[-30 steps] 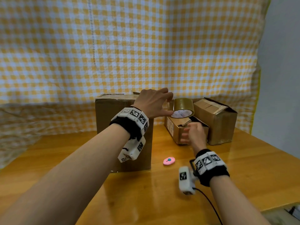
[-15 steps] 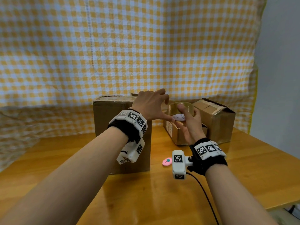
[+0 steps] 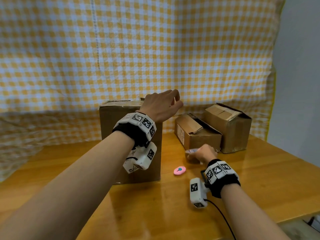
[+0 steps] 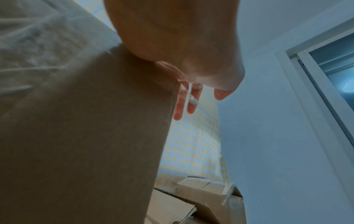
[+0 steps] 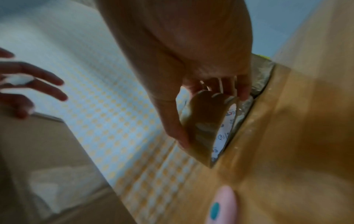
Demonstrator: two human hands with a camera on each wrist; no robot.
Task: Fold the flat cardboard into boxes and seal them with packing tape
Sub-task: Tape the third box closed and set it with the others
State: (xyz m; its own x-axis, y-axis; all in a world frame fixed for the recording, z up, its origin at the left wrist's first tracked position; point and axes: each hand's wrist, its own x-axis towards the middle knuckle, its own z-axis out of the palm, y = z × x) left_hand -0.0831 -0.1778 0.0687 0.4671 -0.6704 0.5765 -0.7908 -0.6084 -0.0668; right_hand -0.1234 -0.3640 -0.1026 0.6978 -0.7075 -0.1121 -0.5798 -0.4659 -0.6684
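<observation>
A tall sealed cardboard box [image 3: 121,122] [image 4: 86,136] stands upright at the table's middle. My left hand [image 3: 174,101] [image 4: 201,103] hovers over its top right corner with the fingers fairly straight and holding nothing. A small pale bit shows on those fingers [image 5: 38,87]; I cannot tell what it is. My right hand [image 3: 205,152] [image 5: 210,118] grips the brown packing tape roll [image 3: 190,157] [image 5: 201,144], which is low at the tabletop right of the tall box. The thumb is on the roll's outside and the fingers curl over its rim.
A pink cutter [image 3: 179,170] [image 5: 222,204] lies just left of the roll. Behind it sit a small box with open flaps [image 3: 195,134] and a taped box [image 3: 230,129]. A checked cloth hangs at the back of the wooden table [image 3: 259,174].
The roll passed from my left hand, up by the box top, to my right hand, which carried it down to the table. The left hand stayed up and is now empty.
</observation>
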